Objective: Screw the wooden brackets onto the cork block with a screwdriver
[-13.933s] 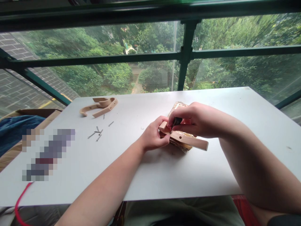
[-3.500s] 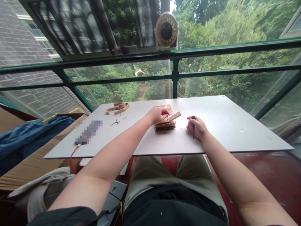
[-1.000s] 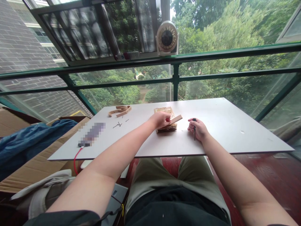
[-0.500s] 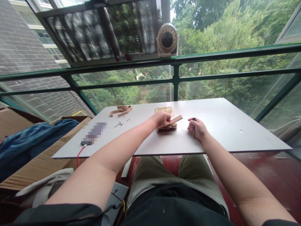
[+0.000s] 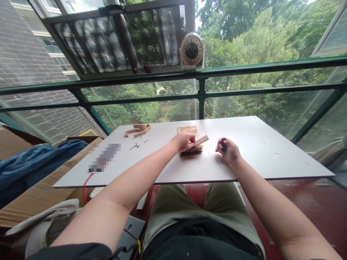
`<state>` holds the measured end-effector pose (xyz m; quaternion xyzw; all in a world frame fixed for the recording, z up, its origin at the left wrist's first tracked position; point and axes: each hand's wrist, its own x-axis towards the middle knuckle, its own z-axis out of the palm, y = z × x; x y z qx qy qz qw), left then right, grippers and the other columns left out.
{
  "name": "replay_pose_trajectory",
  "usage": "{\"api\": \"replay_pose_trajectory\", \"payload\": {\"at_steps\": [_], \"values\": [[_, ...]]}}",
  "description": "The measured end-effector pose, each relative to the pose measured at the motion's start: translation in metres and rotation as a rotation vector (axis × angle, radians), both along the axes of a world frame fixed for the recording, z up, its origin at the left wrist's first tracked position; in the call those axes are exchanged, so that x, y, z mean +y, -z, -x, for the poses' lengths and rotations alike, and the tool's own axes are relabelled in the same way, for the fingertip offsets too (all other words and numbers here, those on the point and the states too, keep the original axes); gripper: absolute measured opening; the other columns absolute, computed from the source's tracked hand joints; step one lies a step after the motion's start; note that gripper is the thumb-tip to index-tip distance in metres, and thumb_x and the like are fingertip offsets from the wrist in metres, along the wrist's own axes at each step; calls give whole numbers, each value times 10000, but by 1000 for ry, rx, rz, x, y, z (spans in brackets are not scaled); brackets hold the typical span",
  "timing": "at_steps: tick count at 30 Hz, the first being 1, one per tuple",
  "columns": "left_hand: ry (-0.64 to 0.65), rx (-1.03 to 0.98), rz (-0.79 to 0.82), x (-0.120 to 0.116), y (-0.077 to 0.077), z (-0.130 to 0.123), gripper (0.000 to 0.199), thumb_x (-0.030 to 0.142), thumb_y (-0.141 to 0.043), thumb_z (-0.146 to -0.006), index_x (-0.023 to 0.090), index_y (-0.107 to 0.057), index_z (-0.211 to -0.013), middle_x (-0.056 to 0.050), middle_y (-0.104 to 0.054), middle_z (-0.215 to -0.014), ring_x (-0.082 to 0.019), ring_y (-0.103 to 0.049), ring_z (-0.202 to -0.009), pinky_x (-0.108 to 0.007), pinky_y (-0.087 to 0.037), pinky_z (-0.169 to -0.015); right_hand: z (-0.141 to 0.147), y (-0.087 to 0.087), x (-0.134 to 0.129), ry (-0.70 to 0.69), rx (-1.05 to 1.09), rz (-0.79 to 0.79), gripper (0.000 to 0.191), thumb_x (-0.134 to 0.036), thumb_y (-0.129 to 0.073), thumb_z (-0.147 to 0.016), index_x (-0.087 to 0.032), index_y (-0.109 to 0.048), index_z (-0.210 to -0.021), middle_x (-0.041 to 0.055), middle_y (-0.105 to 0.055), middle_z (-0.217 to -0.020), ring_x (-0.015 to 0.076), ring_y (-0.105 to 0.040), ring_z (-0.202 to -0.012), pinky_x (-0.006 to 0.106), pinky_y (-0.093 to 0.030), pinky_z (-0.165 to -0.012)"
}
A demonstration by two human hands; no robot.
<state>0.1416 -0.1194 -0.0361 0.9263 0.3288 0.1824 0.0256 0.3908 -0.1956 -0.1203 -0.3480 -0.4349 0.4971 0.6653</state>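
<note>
wooden piece (image 5: 202, 141), head view: where does it sit?

on top of the patterned block (image 5: 187, 129), near the middle of the white table (image 5: 271, 155). it is tilted, its visible end angled up and out over the block's right side.

and the left hand (image 5: 184, 140)?

over the block, fingers drawn together at the lower part of the wooden piece. whether they grip the wood or something small is hidden; i cannot tell.

the right hand (image 5: 231, 151)?

grasping a black-handled tool (image 5: 223, 145), thin shaft pointing down, just to the right of the block and apart from it.

other items on the table?

at the far left, curved wooden parts (image 5: 142, 132) with holes. nearer, a loose cluster of screws (image 5: 136, 146), some crossing, one lying apart. nearer again, a pixelated object (image 5: 107, 157), not identifiable, with a red cable (image 5: 85, 184) running off the near edge.

beyond the table?

a round fan (image 5: 192, 51) at the green railing (image 5: 244, 70); at left, blue cloth (image 5: 46, 159) in a cardboard box (image 5: 48, 184).
</note>
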Motion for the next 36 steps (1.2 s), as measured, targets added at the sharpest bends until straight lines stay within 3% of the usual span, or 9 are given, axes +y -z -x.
{"api": "replay_pose_trajectory", "payload": {"at_steps": [2,6,9,12,15,21,36], "values": [[-17,-24,21,1,1,0,45,269,-661,-763,225,-670,-769,10,-762,-869,-167,-687,-777,-243,-479,-636,2,-19,-4,18,-18,-59,211,-388,-524,-862,-205,-604,-795,-21,-512,-618,140,-528,-579,334,-523,-660],[-52,-73,75,1,1,1,81,277,-672,-757,227,-656,-819,5,-762,-859,-171,-696,-764,-254,-483,-628,9,-70,-9,68,-138,-185,191,-299,-519,-817,-199,-681,-841,42,-616,-794,158,-582,-732,298,-502,-689],[-63,-110,123,-2,0,2,197,295,-683,-755,241,-621,-934,28,-762,-822,-160,-703,-726,-252,-479,-609,16,-105,-8,76,-306,-247,170,-263,-604,-823,-173,-739,-874,29,-599,-737,122,-521,-665,240,-445,-587],[-68,-139,152,-4,-1,2,291,282,-697,-741,252,-588,-1009,41,-758,-799,-160,-709,-712,-260,-478,-616,25,-124,1,59,-457,-270,173,-307,-688,-824,-171,-746,-914,-3,-574,-651,93,-467,-548,219,-385,-481],[-72,-158,168,-4,0,2,312,274,-698,-736,251,-585,-1026,31,-757,-797,-171,-713,-718,-274,-474,-624,34,-128,14,54,-543,-280,233,-350,-712,-821,-152,-721,-944,9,-628,-665,90,-518,-509,222,-420,-464],[-73,-175,197,-1,1,4,326,300,-702,-736,257,-578,-1034,34,-758,-811,-173,-716,-736,-279,-478,-639,47,-116,31,19,-637,-288,258,-371,-722,-821,-140,-695,-933,42,-684,-726,131,-641,-585,255,-536,-551],[-93,-159,208,1,1,3,272,323,-713,-722,244,-597,-955,29,-756,-831,-172,-708,-747,-276,-490,-644,59,-110,36,34,-764,-291,194,-332,-631,-888,-157,-657,-966,39,-679,-714,146,-661,-601,267,-530,-578]]}}
